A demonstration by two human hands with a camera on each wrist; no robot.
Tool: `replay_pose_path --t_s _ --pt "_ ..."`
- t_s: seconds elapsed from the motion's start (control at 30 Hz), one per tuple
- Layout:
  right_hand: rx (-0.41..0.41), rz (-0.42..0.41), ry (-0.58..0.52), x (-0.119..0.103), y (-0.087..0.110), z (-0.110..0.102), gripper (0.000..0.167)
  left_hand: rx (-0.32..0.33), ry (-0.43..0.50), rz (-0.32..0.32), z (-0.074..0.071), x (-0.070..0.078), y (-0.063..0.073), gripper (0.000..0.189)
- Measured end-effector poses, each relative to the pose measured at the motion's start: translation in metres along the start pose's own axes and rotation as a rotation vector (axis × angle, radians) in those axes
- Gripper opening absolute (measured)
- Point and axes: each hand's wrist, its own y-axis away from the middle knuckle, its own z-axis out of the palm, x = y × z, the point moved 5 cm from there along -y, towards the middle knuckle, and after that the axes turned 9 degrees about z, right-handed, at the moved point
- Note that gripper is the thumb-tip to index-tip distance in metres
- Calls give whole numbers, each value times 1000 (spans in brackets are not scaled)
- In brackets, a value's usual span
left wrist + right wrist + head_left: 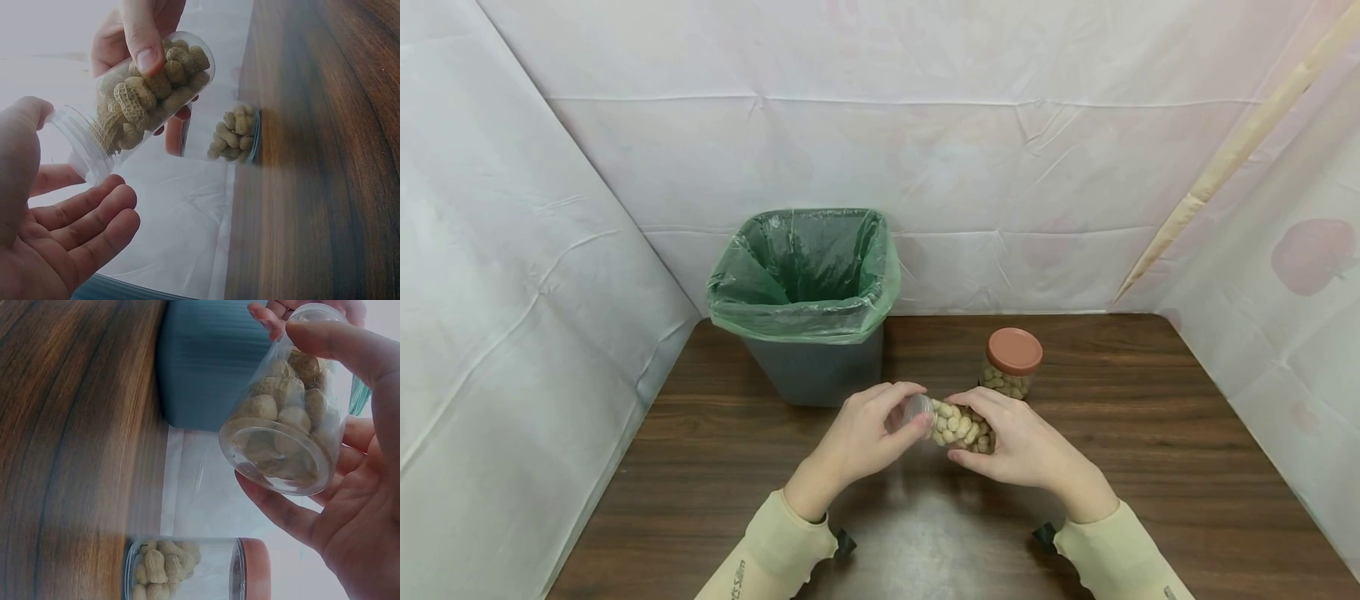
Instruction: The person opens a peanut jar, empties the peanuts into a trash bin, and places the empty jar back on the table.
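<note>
Between both hands a clear jar of unshelled peanuts (961, 428) is held tilted, its clear mouth end toward the left hand. My right hand (1026, 437) grips the jar's body, thumb on one side and fingers on the other, as the right wrist view shows. At the mouth end, the thumb and forefinger of my left hand (868, 429) curl round the clear rim (81, 145); its other fingers extend below. Whether a clear lid sits on that rim I cannot tell. The peanuts (294, 394) lie inside, visible through the wall.
Behind the right hand stands a second jar of peanuts (1009, 382) with a reddish-brown lid (1014, 351). A grey-blue bin (820, 367) with a green liner (880, 292) stands at the back left. White cloth (962, 167) hangs round the dark wooden table (1150, 433).
</note>
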Motion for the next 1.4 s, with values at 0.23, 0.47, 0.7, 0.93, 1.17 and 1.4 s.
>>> replay_pose_path --t_s 0.23,0.47,0.7,0.93,1.17,1.4 --pt "3 -6 7 -1 0 0 64 3 -1 9 -1 1 -1 32" --pt "4 0 5 -1 0 -1 64 -28 -18 -12 -1 -1 0 34" --pt "6 4 12 -1 0 -3 63 -70 18 -33 -8 -1 2 44" --pt "-6 10 15 0 0 -3 65 -121 32 115 -12 4 0 63" --pt "-4 8 20 1 1 -4 65 -144 14 203 -13 6 0 68" --pt "-3 8 16 2 0 -4 66 -160 28 232 -13 6 -1 68"
